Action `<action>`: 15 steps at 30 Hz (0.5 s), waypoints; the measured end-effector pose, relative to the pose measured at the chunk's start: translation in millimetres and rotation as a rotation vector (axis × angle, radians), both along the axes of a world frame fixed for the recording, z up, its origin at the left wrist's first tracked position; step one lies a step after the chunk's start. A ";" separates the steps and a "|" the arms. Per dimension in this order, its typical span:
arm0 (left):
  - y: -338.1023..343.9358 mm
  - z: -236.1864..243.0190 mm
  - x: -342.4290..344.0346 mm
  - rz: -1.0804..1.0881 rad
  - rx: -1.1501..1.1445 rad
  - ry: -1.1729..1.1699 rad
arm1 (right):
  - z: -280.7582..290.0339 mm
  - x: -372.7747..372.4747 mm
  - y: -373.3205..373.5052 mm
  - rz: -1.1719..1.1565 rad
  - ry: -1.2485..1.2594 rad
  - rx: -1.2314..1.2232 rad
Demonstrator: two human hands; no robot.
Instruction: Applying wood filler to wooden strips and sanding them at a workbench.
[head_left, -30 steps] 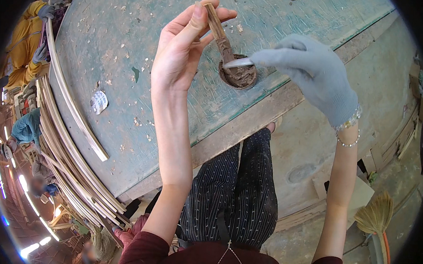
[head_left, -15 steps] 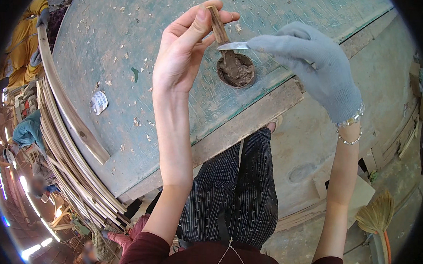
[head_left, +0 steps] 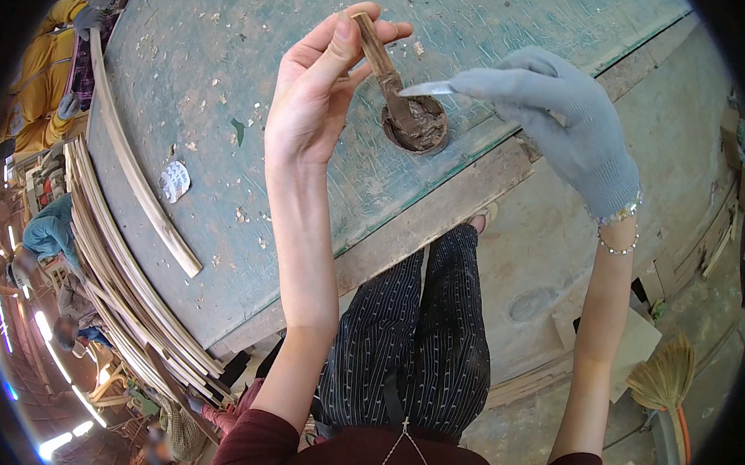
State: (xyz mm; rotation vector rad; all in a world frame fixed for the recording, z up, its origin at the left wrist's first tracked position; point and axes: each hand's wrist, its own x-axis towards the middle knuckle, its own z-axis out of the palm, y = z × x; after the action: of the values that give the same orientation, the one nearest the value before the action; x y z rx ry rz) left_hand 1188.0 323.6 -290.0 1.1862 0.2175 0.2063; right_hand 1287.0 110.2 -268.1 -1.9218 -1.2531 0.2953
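I get soft, even daylight across the surface (head_left: 220, 288), its texture crisp. At lower left, white light strips (head_left: 64, 441) glare against a dim background. The blade (head_left: 429, 89) shows a pale sheen. Black corners ring my view, long wooden strips (head_left: 110, 242) bowing near the rim; small patches there look blurred.

Holds a wooden stick (head_left: 371, 45) in the bare left hand (head_left: 317, 85), upper left of a cup (head_left: 445, 141) of brown paste (head_left: 431, 133). Pinches a pale blade (head_left: 430, 89) in the gloved right hand (head_left: 584, 117), right of the cup. Shows a whitish disc (head_left: 174, 181) lower left of it.
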 end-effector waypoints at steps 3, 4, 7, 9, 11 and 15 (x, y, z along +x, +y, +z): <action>-1.3 -2.1 0.7 -0.015 -0.029 -0.011 | -4.1 -0.3 -0.1 0.008 -0.063 0.006; -0.7 -2.2 0.8 -0.024 -0.058 -0.023 | -4.4 -1.0 -3.2 0.061 -0.071 -0.046; 4.1 -4.4 0.4 -0.029 -0.072 -0.043 | -6.1 -5.9 -11.3 0.131 -0.068 -0.115; 5.8 -2.9 -1.1 -0.036 -0.061 -0.043 | -5.0 -6.1 -12.4 0.149 -0.054 -0.133; 7.2 -2.6 -2.7 -0.044 -0.050 -0.040 | 0.8 -2.1 -11.3 0.140 0.052 -0.120; 5.4 -7.0 1.3 -0.089 -0.062 -0.087 | 1.3 9.1 -2.1 0.103 0.043 0.035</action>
State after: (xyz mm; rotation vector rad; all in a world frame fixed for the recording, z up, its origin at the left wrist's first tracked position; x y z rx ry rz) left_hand 1189.3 329.1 -296.9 1.1198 0.0939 0.1720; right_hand 1296.1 108.1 -266.8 -1.8152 -1.3221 0.3630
